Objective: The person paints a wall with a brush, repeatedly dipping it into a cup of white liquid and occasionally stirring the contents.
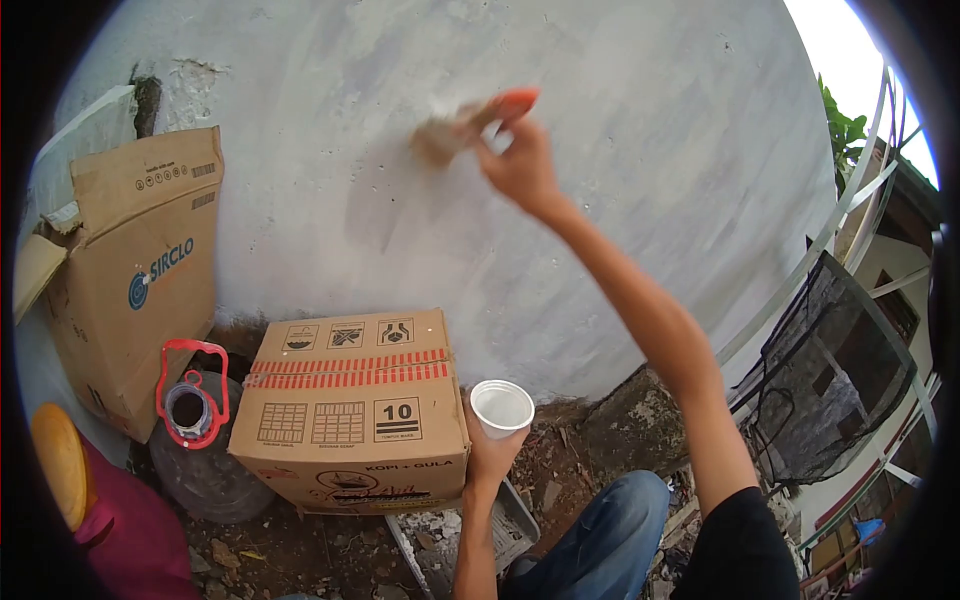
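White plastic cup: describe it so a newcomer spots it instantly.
Below the large grey-white plastered wall sits a brown cardboard box with red striped tape. Just right of that box, the left hand holds up a small white plastic cup. It is the only white, round, open-topped thing there.

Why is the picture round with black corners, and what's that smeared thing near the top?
Head view: a fisheye lens bends the edges and leaves black corners; the brush in the right hand is blurred against the wall; the sky is blown out white; the light is soft.
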`<state>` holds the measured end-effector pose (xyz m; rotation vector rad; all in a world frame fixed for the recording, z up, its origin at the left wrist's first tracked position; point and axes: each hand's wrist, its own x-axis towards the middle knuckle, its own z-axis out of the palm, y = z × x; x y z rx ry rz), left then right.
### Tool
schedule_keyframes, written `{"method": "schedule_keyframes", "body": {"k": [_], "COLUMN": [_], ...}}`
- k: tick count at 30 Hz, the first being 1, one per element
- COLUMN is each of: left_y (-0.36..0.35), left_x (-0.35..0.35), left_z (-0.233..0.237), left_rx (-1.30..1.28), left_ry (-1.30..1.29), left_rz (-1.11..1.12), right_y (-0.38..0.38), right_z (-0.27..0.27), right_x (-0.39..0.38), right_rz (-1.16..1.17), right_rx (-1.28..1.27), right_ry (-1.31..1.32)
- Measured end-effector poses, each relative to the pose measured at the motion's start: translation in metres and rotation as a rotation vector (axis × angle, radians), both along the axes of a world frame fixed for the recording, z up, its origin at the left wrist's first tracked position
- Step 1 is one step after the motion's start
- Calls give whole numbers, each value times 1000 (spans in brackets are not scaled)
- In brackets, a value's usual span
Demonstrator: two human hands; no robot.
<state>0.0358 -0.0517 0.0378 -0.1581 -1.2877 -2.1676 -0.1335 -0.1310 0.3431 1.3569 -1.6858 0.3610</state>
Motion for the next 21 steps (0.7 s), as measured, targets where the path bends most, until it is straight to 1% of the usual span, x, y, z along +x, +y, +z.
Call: {"method": "schedule_keyframes", "body": {"k": [1,2,3,5,6,9,10,12,14,16,17,19,21], "left_y": [0,-1,-1,-1,-2,-5,-6,2,12,13,12,12,17], "left_x": [0,1,1,-1,-1,2,1,-1,-6,-6,-4,-4,-5], "left_z": [1,1,0,0,1,5,5,-5,-17,-18,-17,-17,-22], "left_rx": [4,6,8,-11,-14,-13,-11,-5,-7,-28,-46,-58,-49], "left_ry": [-7,-15,-20,-7,-6,-13,-17,-23,-20,-25,-35,-42,-40], "left_rz": [-5,-15,-26,-5,-3,-28,-43,-63,-55,-19,4,22,-2], "right_y": [-2,-9,-21,-33,-40,-37,-40,-31,-19,-10,-5,-1,-1], "right_z": [25,49,66,95,103,103,82,35,-25,-82,-104,-129,-136], "right_x": [-6,-6,9,17,21,-7,-6,-15,-13,3,8,15,19], "right_rz": [-45,-31,12,12,-6,-72,-40,-147,-175,-199,-154,-60,32], "right_rx": [-4,-7,-8,65,114,187,179,308,418,564,633,740,810], "right_ry": [65,219,272,520,638,831,809,854,779,787,739,610,447]}}
